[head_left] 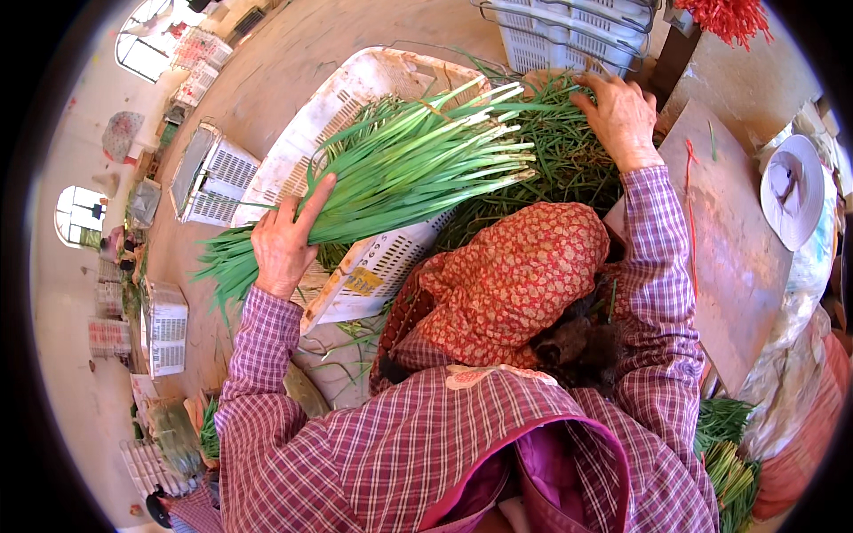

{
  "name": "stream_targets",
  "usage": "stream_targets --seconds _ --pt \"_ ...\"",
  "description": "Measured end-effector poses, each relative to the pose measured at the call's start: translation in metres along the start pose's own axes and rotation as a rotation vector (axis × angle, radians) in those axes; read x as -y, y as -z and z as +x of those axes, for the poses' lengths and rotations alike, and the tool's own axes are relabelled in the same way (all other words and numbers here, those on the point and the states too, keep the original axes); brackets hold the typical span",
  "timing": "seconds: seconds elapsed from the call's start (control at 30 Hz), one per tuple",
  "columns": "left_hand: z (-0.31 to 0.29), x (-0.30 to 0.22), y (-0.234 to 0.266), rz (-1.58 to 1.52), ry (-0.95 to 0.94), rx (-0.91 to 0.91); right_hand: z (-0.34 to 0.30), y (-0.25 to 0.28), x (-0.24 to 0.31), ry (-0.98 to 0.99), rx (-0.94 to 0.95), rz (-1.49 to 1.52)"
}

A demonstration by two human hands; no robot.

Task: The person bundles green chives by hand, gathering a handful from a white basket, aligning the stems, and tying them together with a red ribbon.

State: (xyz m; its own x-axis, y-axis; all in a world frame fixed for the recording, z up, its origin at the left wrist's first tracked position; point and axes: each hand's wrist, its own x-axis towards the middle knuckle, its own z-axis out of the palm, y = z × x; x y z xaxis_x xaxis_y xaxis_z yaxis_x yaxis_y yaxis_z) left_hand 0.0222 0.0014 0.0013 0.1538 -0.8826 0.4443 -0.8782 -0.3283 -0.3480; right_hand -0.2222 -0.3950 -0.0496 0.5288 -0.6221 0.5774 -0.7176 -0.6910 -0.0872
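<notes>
A thick bundle of garlic chives [400, 169], green leaves to the left and pale stalk ends to the right, lies across a white plastic crate [267, 178]. My left hand [289, 235] is closed around its leafy end, thumb on top. My right hand [617, 120] rests at the far edge of a heap of loose green and brownish stalks [542, 169], thumb and forefinger apart. The stalks and the hand itself partly hide its other fingertips. Below the heap, a red flowered cloth [515, 266] covers my lap, with a dark furry thing [577, 342] beside it.
Stacked white crates [573, 35] stand beyond the heap. A brown board [733, 240] is on the right, near a pale hat [793, 191] and red strings [690, 222]. More chives [733, 471] lie at lower right. Other crates [218, 173] line the left.
</notes>
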Motion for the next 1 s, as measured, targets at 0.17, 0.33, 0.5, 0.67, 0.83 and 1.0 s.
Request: stream_targets --seconds 0.17,0.33,0.5,0.67,0.83,1.0 --pt "-0.003 0.001 0.001 0.036 -0.035 0.049 0.019 0.068 0.095 0.158 0.509 0.422" --pt "0.004 -0.002 0.005 0.050 -0.062 0.053 0.020 0.046 0.115 0.294 0.562 0.467" --pt "-0.004 0.006 0.004 0.076 -0.081 0.034 0.012 0.015 0.061 0.150 0.318 0.035" --pt "-0.008 0.007 -0.002 -0.034 0.053 0.023 -0.015 -0.019 -0.017 0.012 0.101 0.044" --pt "-0.008 0.006 -0.002 -0.073 0.101 0.023 -0.027 0.018 0.027 0.177 0.086 0.628" --pt "-0.006 0.005 0.001 -0.172 0.189 0.060 -0.037 0.030 0.062 0.311 0.004 0.646"
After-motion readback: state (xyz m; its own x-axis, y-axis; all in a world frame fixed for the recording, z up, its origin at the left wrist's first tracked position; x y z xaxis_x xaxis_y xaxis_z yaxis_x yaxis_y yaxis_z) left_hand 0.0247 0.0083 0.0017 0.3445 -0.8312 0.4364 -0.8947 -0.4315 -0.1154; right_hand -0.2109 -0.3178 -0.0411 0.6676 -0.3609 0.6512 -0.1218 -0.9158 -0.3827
